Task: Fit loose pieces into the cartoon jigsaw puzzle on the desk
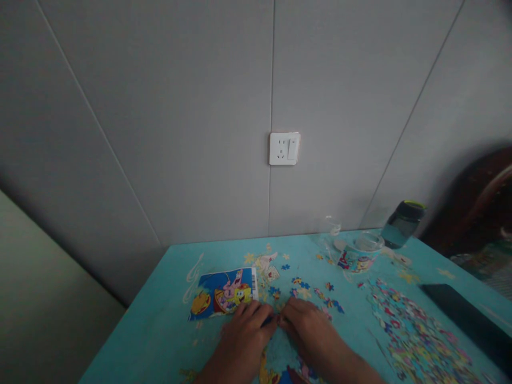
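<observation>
My left hand [250, 328] is closed, its thumb and fingers pinching what looks like a dark blue jigsaw puzzle piece [267, 321]. Close beside it, my right hand [306, 322] has its fingertips pressed together; whatever they hold is hidden. Below the hands, partly covered by the wrists, lies a joined section of puzzle [286, 376] in yellow, blue and dark red. A picture card [228, 293] with cartoon figures rests flat just beyond my left hand. Several loose puzzle pieces [302, 285] are scattered past the fingertips.
A large heap of puzzle pieces [420, 336] spreads over the right of the turquoise table [156, 320], beside a long black object [464, 312]. Toward the wall stand a printed tub [358, 258], a clear plastic container [330, 234] and a dark bottle [402, 224].
</observation>
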